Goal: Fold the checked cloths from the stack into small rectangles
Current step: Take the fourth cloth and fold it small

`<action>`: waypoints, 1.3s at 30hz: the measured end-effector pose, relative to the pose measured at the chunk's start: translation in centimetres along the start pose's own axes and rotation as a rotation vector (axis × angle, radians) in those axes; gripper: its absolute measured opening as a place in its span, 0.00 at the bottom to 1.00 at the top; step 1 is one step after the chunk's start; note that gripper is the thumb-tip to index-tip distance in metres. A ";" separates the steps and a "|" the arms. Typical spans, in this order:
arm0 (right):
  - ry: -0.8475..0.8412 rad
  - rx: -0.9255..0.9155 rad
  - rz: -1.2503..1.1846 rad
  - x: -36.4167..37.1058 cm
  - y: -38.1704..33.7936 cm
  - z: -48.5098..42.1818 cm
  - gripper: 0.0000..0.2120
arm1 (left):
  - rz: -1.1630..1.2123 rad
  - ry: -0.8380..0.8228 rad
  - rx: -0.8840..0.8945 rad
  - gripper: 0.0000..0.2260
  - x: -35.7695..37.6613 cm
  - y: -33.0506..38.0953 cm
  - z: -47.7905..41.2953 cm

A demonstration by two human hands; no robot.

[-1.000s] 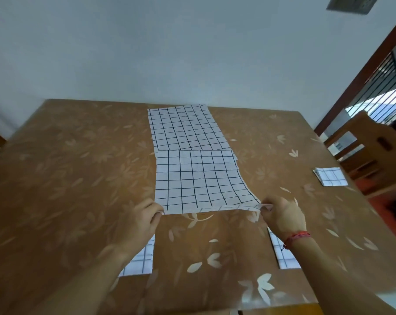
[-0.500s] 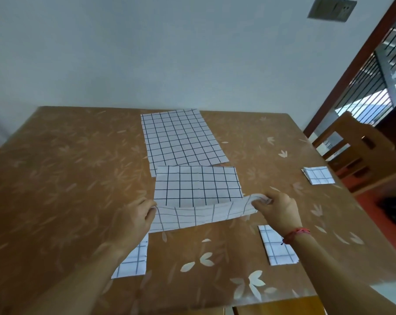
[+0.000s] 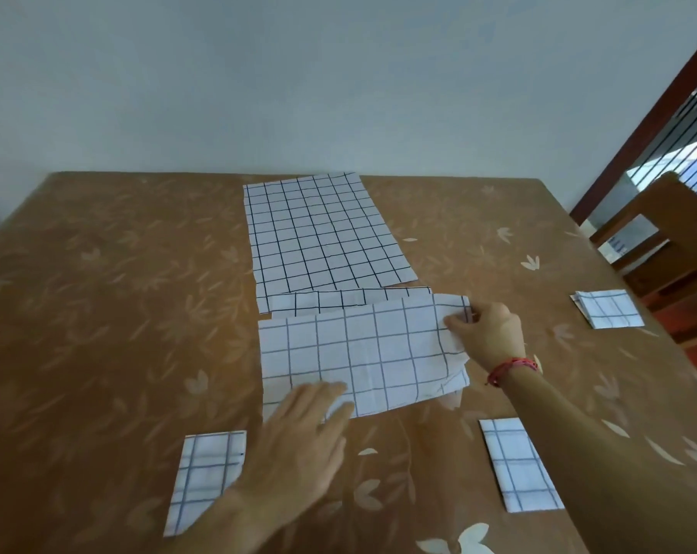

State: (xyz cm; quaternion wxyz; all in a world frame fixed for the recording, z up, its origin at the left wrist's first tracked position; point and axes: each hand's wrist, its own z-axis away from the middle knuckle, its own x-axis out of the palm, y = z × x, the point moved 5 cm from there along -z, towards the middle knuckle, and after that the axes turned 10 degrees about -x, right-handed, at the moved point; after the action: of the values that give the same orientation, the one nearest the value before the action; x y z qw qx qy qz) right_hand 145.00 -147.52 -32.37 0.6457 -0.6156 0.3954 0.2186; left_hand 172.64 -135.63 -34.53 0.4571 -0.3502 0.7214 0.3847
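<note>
Cloth (image 3: 362,353), one half-folded, one stack (image 3: 322,233), three folded rectangles (image 3: 206,469) (image 3: 516,465) (image 3: 608,309)

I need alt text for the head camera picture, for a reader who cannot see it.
On a brown table, a person's left hand presses flat on the near edge of a half-folded checked cloth while the right hand pinches its far right corner. Behind lies a stack of flat checked cloths; three small folded rectangles lie around.

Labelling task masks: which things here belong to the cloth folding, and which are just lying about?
Job: half-folded cloth, pressed by left hand, pinched by right hand; cloth stack; folded rectangles near left, near right, far right.
Just there: wooden chair; red wrist string.
</note>
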 end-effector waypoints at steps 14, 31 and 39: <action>0.030 0.030 0.106 4.2 1.4 -4.6 0.22 | -0.079 -0.320 -0.096 0.23 9.8 0.6 0.9; -0.241 -0.623 0.448 13.1 0.5 9.8 0.23 | -0.134 -0.303 -0.105 0.23 11.2 -1.6 -0.8; -0.279 -0.597 0.511 13.3 0.8 10.8 0.25 | -0.134 -0.270 -0.112 0.24 11.3 -1.4 -0.5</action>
State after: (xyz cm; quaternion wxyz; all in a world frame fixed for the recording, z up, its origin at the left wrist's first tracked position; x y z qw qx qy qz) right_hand 154.90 -139.64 -44.04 0.4112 -0.6223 0.3632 0.5583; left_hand 169.84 -138.46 -45.20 0.5542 -0.3679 0.6059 0.4364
